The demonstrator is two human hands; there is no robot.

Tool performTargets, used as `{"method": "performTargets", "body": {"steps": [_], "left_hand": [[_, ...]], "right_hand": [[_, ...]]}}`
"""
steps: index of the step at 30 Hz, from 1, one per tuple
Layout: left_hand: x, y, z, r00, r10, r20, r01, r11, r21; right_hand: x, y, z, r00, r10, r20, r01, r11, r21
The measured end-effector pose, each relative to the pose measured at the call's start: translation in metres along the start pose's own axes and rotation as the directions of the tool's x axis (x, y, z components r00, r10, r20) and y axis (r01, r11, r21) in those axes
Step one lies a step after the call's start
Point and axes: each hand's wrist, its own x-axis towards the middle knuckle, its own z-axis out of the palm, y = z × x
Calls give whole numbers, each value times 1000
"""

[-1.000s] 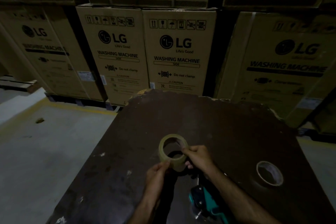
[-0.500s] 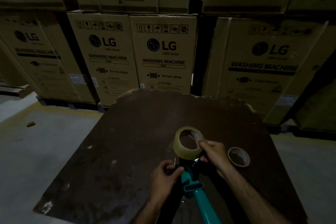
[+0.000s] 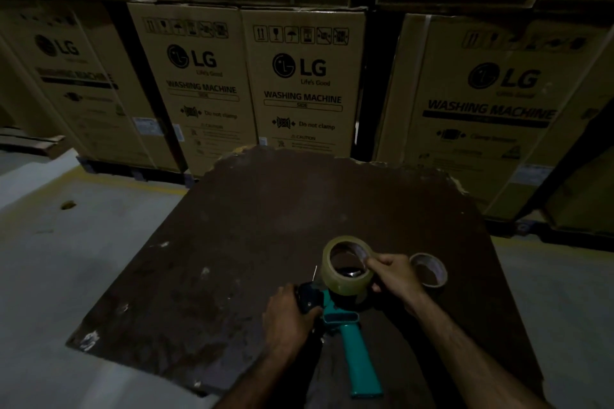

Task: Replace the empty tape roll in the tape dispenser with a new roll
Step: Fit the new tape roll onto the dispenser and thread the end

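Note:
A teal tape dispenser point(image 3: 360, 350) lies on the dark brown table point(image 3: 252, 242), its handle pointing toward me. My left hand point(image 3: 290, 317) grips the dispenser's dark front end. A full yellowish tape roll point(image 3: 345, 280) sits over the dispenser's hub, and my right hand point(image 3: 395, 277) pinches its right rim. The hub shows dimly inside the roll's hole; whether the roll is seated I cannot tell. The empty cardboard core point(image 3: 432, 271) lies flat on the table just right of my right hand.
Stacked cardboard washing-machine boxes point(image 3: 302, 83) form a wall behind the table. Grey concrete floor point(image 3: 83, 259) with a yellow line lies to the left. The table's far edge is chipped. The scene is dim.
A second ago both hands held the roll, the dispenser low by my wrists. Half a second ago my left hand was on the dispenser. It now grips the front end; the handle is more visible.

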Motion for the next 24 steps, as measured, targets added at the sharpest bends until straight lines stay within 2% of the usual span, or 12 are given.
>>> {"method": "performTargets", "body": {"steps": [8, 17, 24], "left_hand": [[10, 6, -1, 999, 34, 28, -34, 999, 1], [20, 3, 1, 994, 68, 85, -68, 998, -2], [28, 3, 2, 992, 112, 59, -117, 990, 83]], "right_hand": [[-1, 13, -6, 1000, -7, -25, 6, 998, -55], [1, 28, -8, 1000, 7, 12, -6, 999, -54], [5, 40, -6, 1000, 7, -25, -10, 992, -122]]}}
